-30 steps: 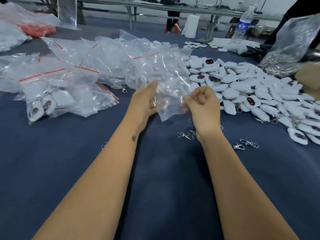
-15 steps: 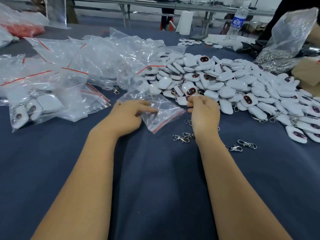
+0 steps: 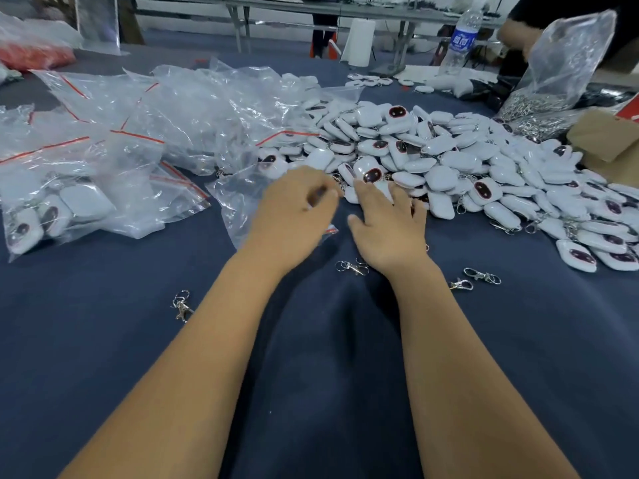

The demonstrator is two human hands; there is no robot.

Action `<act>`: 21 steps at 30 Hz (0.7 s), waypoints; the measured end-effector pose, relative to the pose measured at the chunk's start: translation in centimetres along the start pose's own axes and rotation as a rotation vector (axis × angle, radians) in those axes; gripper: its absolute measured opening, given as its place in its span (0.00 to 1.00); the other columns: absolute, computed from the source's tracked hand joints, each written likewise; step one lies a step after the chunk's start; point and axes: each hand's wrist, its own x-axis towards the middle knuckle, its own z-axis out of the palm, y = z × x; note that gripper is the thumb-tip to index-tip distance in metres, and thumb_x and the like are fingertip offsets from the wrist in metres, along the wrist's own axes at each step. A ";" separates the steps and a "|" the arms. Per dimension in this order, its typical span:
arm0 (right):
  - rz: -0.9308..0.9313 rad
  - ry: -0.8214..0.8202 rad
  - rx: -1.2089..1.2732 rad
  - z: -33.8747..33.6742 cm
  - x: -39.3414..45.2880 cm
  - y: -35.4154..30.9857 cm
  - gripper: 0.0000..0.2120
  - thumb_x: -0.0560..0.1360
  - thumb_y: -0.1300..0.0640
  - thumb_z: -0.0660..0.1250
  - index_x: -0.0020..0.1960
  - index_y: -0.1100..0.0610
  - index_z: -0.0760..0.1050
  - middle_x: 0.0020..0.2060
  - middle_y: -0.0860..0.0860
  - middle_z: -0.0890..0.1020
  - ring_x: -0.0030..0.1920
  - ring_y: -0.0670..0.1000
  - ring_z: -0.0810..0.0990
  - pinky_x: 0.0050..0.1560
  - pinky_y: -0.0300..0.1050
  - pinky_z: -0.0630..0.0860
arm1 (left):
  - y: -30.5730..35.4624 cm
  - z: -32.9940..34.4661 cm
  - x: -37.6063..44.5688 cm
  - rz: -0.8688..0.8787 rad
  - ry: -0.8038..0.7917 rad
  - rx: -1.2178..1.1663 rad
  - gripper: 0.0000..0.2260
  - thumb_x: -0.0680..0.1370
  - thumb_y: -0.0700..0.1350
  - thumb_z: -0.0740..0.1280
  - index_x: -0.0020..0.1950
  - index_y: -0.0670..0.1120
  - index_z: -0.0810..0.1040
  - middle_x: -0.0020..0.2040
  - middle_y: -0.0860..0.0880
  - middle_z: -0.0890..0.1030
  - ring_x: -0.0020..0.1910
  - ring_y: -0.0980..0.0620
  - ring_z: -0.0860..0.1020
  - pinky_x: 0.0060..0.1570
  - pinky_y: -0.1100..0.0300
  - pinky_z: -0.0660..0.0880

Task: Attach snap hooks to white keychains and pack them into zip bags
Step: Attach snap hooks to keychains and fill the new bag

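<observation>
Keychains: glossy white rounded plastic keychains (image 3: 446, 157), some with dark oval faces, heaped on the dark blue cloth surface (image 3: 311, 375), centre to right.
Zip bag: small clear plastic zip bag with red strip (image 3: 235, 205), flat under the left hand.
Snap hooks: loose silver metal snap hooks (image 3: 482, 275) near the wrists.
Left hand (image 3: 294, 216): palm down on the bag, fingers loosely curled; grip cannot be told.
Right hand (image 3: 389, 223): fingers spread, touching the heap's near edge.

place: packing workshop | signs: keychain heap (image 3: 449, 157), zip bags (image 3: 138, 133), long worktables (image 3: 311, 375)
</observation>
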 end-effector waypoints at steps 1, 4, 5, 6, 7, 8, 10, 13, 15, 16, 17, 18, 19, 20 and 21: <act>0.024 0.017 -0.037 0.0 0.0 0.0 0.28 0.82 0.48 0.55 0.80 0.49 0.53 0.77 0.48 0.60 0.77 0.57 0.51 0.75 0.60 0.46 | 0.0 0.8 -0.2 -0.060 -0.097 -0.057 0.08 0.76 0.46 0.62 0.44 0.49 0.81 0.42 0.55 0.80 0.45 0.51 0.78 0.50 0.53 0.77; 0.097 0.105 -0.129 -0.3 0.1 -0.2 0.23 0.80 0.46 0.59 0.72 0.54 0.67 0.68 0.53 0.66 0.70 0.59 0.59 0.71 0.58 0.54 | -1.2 1.9 0.1 -0.088 -0.233 0.201 0.09 0.79 0.46 0.61 0.45 0.50 0.81 0.44 0.50 0.81 0.49 0.47 0.79 0.49 0.53 0.74; 0.110 0.121 -0.114 -0.3 0.0 -0.2 0.20 0.80 0.48 0.60 0.68 0.55 0.71 0.65 0.54 0.67 0.68 0.59 0.60 0.70 0.57 0.55 | -1.6 1.9 0.3 -0.077 -0.199 0.339 0.11 0.80 0.47 0.59 0.49 0.49 0.82 0.47 0.48 0.81 0.51 0.46 0.77 0.51 0.53 0.73; 0.115 0.129 -0.090 -0.3 0.0 -0.1 0.18 0.79 0.49 0.60 0.66 0.55 0.73 0.64 0.53 0.68 0.68 0.59 0.60 0.70 0.57 0.55 | -2.0 1.7 0.5 -0.089 -0.151 0.455 0.12 0.79 0.48 0.58 0.53 0.50 0.82 0.51 0.47 0.80 0.54 0.44 0.76 0.52 0.53 0.72; 0.115 0.128 -0.075 -0.3 0.0 -0.1 0.17 0.79 0.50 0.61 0.65 0.54 0.74 0.64 0.53 0.69 0.68 0.58 0.60 0.70 0.56 0.55 | -2.4 1.5 0.6 -0.130 -0.109 0.538 0.14 0.79 0.49 0.58 0.56 0.51 0.81 0.55 0.46 0.79 0.57 0.42 0.74 0.55 0.52 0.71; 0.112 0.123 -0.069 -0.3 0.0 -0.1 0.16 0.79 0.50 0.61 0.64 0.53 0.74 0.64 0.52 0.71 0.68 0.58 0.61 0.70 0.56 0.55 | -2.6 1.4 0.7 -0.194 -0.076 0.590 0.14 0.79 0.49 0.58 0.58 0.53 0.81 0.58 0.46 0.78 0.59 0.41 0.73 0.57 0.52 0.69; 0.109 0.138 -0.014 -0.3 0.2 -0.1 0.15 0.77 0.50 0.64 0.63 0.51 0.74 0.60 0.49 0.76 0.68 0.55 0.62 0.66 0.53 0.55 | -3.0 0.9 0.6 -0.311 -0.023 0.615 0.14 0.78 0.48 0.59 0.60 0.54 0.80 0.63 0.47 0.75 0.64 0.41 0.69 0.62 0.51 0.65; 0.074 0.228 0.315 -0.6 0.3 -0.4 0.20 0.73 0.57 0.69 0.64 0.51 0.72 0.56 0.46 0.79 0.62 0.52 0.70 0.63 0.48 0.63 | -3.2 0.2 0.8 -0.186 0.138 0.516 0.13 0.78 0.43 0.61 0.57 0.50 0.82 0.65 0.50 0.77 0.67 0.43 0.67 0.67 0.53 0.63; -0.019 0.216 0.689 -0.7 0.1 -0.9 0.23 0.73 0.66 0.67 0.65 0.52 0.70 0.56 0.45 0.78 0.55 0.47 0.75 0.59 0.43 0.71 | -2.5 0.2 0.9 -0.018 0.241 0.175 0.13 0.77 0.38 0.62 0.55 0.47 0.82 0.59 0.54 0.80 0.62 0.51 0.73 0.62 0.60 0.68; -0.066 0.201 0.822 -0.8 -0.1 -1.2 0.23 0.73 0.69 0.65 0.64 0.52 0.70 0.55 0.45 0.77 0.52 0.45 0.76 0.56 0.39 0.73 | -2.0 0.5 0.7 -0.006 0.226 -0.021 0.13 0.76 0.37 0.63 0.57 0.48 0.81 0.56 0.57 0.80 0.57 0.58 0.76 0.57 0.66 0.70; -0.101 0.188 0.900 -0.8 -0.3 -1.5 0.24 0.73 0.71 0.64 0.64 0.52 0.69 0.54 0.44 0.77 0.51 0.43 0.77 0.52 0.36 0.73 | -1.4 0.7 0.6 -0.035 0.179 -0.175 0.14 0.77 0.37 0.64 0.60 0.49 0.79 0.54 0.60 0.79 0.52 0.64 0.76 0.52 0.71 0.70; -0.121 0.174 0.947 -0.8 -0.4 -1.8 0.25 0.72 0.73 0.63 0.63 0.51 0.69 0.53 0.43 0.77 0.51 0.43 0.78 0.50 0.34 0.74 | -1.1 1.0 0.5 -0.088 0.113 -0.281 0.16 0.77 0.38 0.65 0.63 0.51 0.77 0.55 0.60 0.78 0.50 0.66 0.76 0.51 0.73 0.70; -0.129 0.165 0.978 -0.7 -0.5 -2.1 0.27 0.71 0.75 0.61 0.63 0.51 0.69 0.54 0.44 0.77 0.52 0.44 0.79 0.49 0.33 0.74 | -1.1 1.3 0.6 -0.144 0.047 -0.325 0.17 0.77 0.39 0.67 0.65 0.51 0.76 0.55 0.58 0.79 0.51 0.65 0.77 0.52 0.71 0.71; -0.129 0.163 1.004 -0.6 -0.5 -2.4 0.29 0.70 0.77 0.59 0.63 0.50 0.68 0.57 0.45 0.76 0.54 0.45 0.79 0.48 0.33 0.74 | -1.3 1.6 0.6 -0.186 0.008 -0.324 0.19 0.77 0.39 0.68 0.67 0.51 0.74 0.55 0.55 0.79 0.50 0.61 0.78 0.53 0.68 0.73; -0.121 0.169 1.039 -0.6 -0.6 -2.7 0.30 0.71 0.77 0.58 0.64 0.49 0.68 0.59 0.46 0.75 0.53 0.46 0.80 0.46 0.32 0.74 | -1.5 1.6 0.7 -0.221 0.002 -0.315 0.21 0.76 0.38 0.69 0.68 0.49 0.74 0.54 0.52 0.80 0.49 0.57 0.79 0.53 0.65 0.75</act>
